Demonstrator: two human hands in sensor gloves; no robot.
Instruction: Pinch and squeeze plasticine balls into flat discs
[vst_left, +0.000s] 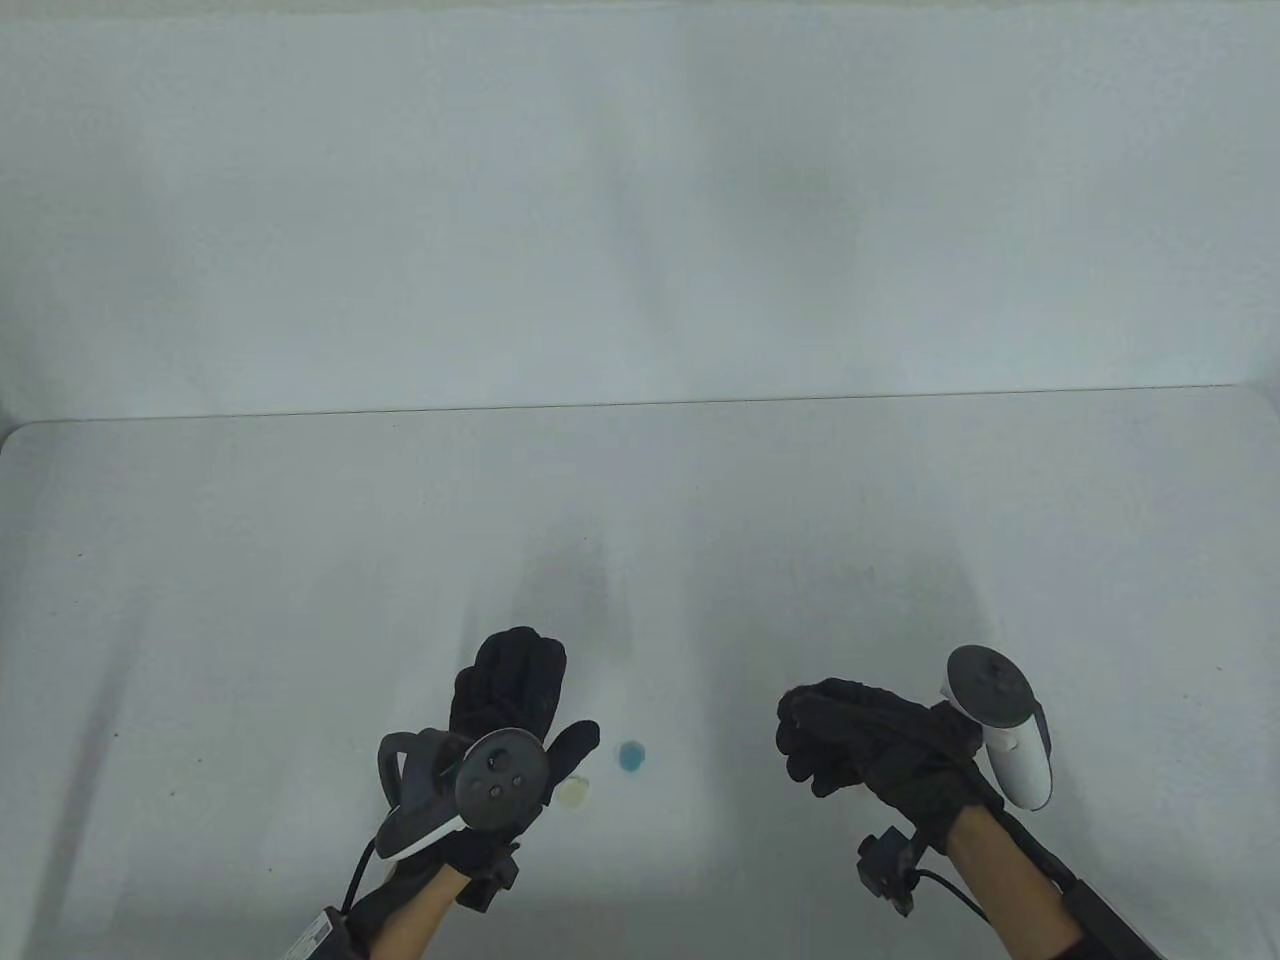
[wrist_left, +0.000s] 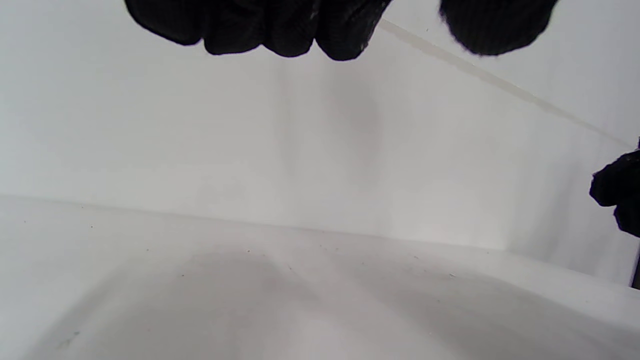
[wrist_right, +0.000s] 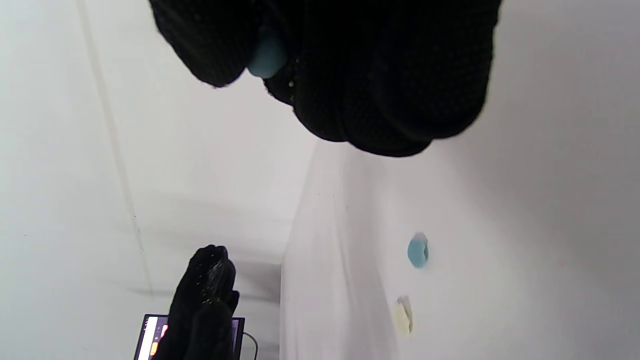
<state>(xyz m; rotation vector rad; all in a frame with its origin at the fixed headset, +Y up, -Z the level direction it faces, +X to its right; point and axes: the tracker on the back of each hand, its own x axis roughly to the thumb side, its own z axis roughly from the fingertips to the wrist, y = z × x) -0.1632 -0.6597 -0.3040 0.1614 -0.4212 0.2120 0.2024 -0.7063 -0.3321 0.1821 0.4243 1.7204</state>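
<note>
Blue plasticine shows up in 2 spots here. A small flattened blue plasticine disc (vst_left: 632, 756) lies on the white desk (vst_left: 250, 600) between the 2 hands, and in the right wrist view the same disc (wrist_right: 417, 251) sits on the desk surface (wrist_right: 525, 250) just beside a pale cream plasticine disc (wrist_right: 404, 315). In the table view that cream disc (vst_left: 575, 793) lies right by the thumb side of the left hand (vst_left: 510, 700), partly tucked under the grey tracker (vst_left: 498, 778) strapped to it, with the blue one near it on its right.

The other bit of blue is a small light-blue plasticine lump (wrist_right: 266, 57), pinched between the thumb and curled fingers (wrist_right: 390, 90) of the right hand (vst_left: 860, 745). That hand is raised and closed up into a loose fist around it, with a white tracker (vst_left: 1010, 730) on its back. You only see an edge of the lump, so I can't tell how flat it is.

The left hand is open, fingers stretched forward together, thumb out to the side, gripping nothing. In the left wrist view its black gloved fingertips (wrist_left: 280, 25) hang at the top with nothing between them. In the right wrist view, a small lit screen (wrist_right: 150, 340) peeks out at the bottom, behind the left hand (wrist_right: 205, 305).
</note>
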